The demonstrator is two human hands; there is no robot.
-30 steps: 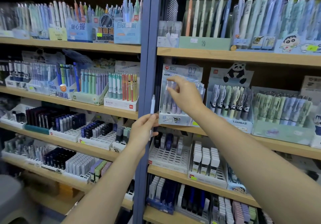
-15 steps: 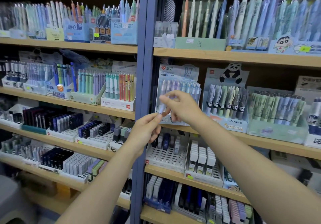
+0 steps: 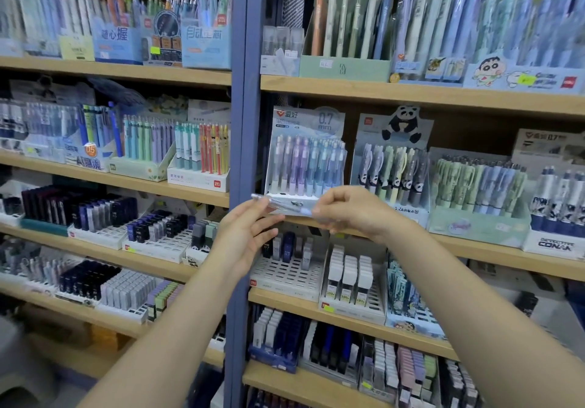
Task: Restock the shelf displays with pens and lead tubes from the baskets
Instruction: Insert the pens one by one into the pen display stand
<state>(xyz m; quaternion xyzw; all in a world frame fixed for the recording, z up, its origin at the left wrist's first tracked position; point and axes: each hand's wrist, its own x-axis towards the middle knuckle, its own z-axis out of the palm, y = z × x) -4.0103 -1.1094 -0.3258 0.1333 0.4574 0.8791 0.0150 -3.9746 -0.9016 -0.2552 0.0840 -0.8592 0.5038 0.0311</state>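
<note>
Wooden shelves (image 3: 411, 92) on a blue post (image 3: 241, 122) carry a box (image 3: 305, 151) marked "0.7 mm", before which the left hand (image 3: 245, 233) and right hand (image 3: 351, 209) pinch a pen (image 3: 281, 205) level.

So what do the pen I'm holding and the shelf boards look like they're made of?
Pen: seemingly clear plastic with a glossy finish; the display base shows through its barrel, though it is blurred. Shelf boards: light wood or wood-look laminate, matte, with an even tan face.
</note>
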